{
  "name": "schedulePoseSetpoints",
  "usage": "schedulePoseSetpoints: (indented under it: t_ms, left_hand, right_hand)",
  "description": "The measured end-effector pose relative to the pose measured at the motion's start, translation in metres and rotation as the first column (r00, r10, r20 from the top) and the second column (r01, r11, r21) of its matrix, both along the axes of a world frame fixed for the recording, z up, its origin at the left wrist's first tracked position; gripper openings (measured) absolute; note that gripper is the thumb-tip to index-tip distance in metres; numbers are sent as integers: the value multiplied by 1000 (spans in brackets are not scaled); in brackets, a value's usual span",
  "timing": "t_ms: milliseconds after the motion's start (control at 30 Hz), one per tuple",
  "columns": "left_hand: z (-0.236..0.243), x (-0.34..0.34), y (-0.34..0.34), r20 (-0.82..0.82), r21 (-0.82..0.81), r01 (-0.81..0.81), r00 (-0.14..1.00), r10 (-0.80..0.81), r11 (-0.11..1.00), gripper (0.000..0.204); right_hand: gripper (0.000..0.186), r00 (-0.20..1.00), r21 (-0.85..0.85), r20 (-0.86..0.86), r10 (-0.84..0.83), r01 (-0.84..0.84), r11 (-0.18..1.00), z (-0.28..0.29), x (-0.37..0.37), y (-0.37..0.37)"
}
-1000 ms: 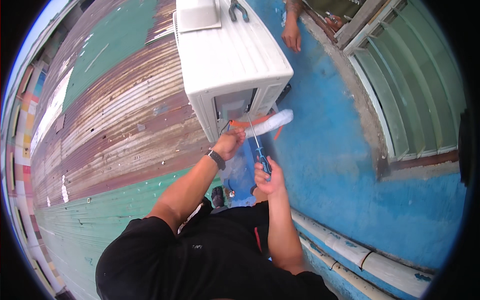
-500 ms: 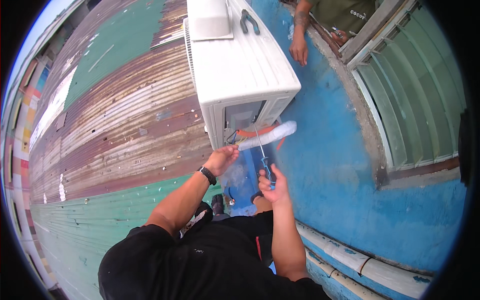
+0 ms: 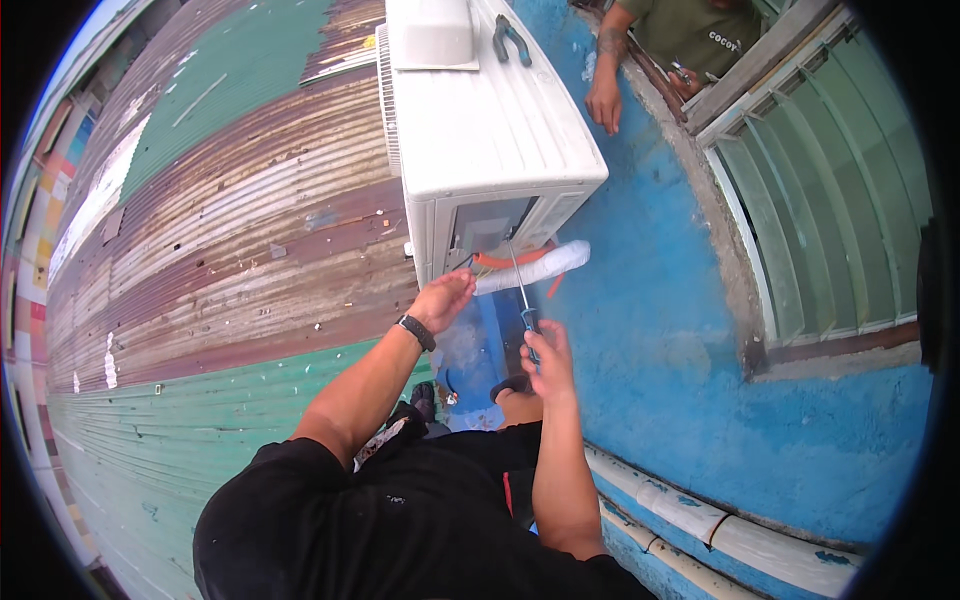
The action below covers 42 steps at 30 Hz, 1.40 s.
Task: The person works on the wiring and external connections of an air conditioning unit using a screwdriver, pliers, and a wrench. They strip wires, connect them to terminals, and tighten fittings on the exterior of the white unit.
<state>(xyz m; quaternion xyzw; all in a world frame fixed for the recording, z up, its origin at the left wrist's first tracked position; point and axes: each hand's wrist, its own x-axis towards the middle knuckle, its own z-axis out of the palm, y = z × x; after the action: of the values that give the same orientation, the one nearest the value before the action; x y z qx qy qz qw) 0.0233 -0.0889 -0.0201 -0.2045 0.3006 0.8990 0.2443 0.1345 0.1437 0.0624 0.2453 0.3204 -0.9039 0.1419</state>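
Note:
My right hand (image 3: pixel 548 362) is wrapped round the blue handle of a screwdriver (image 3: pixel 520 283). Its long metal shaft points up into the open end panel (image 3: pixel 488 222) of a white outdoor air-conditioner unit (image 3: pixel 500 130); the exact tip contact is too small to tell. My left hand (image 3: pixel 443 299) is pinched closed just below the panel, beside thin dark wires (image 3: pixel 462 262); what lies between its fingertips is hidden. An orange corrugated conduit (image 3: pixel 500 261) and a white-wrapped pipe (image 3: pixel 545 267) run out rightward, behind the screwdriver shaft.
Pliers (image 3: pixel 511 41) lie on top of the unit. A co-worker's arm (image 3: pixel 606 85) hangs out of a window opening at upper right, beside louvred glass (image 3: pixel 825 190). A blue wall (image 3: pixel 660 290) stands right, corrugated roofing (image 3: pixel 260 240) left, and white pipes (image 3: pixel 690 510) run along lower right.
The view has shifted slightly. My right hand has turned a little on the screwdriver handle, its fingers now closer round it. My left hand stays near the wires.

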Motion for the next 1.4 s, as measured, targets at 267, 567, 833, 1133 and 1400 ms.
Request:
schedulePoseSetpoints:
  t_ms: [267,567,833,1133,1400]
  left_hand:
    - [11,-9,4,7,-48,72,997,-72,996,18]
    - [7,-10,7,56,-39,53,997,-51,998,19]
    - [13,-12,6,12,113,15,1000,-16,993,19]
    - [4,-4,-22,14,72,-36,999,35,997,20]
    - [13,-9,-26,11,65,14,1000,-15,998,21]
  right_hand:
    - [26,983,-388,122,139,-82,918,-6,-10,14]
    - [24,998,309,61,-10,-9,951,19,-11,2]
    - [32,961,825,-106,257,-59,562,22,52,-22]
    - [33,920,896,-129,369,-51,440,4,52,-42]
    - [38,976,422,-49,210,-170,891,-11,54,-50]
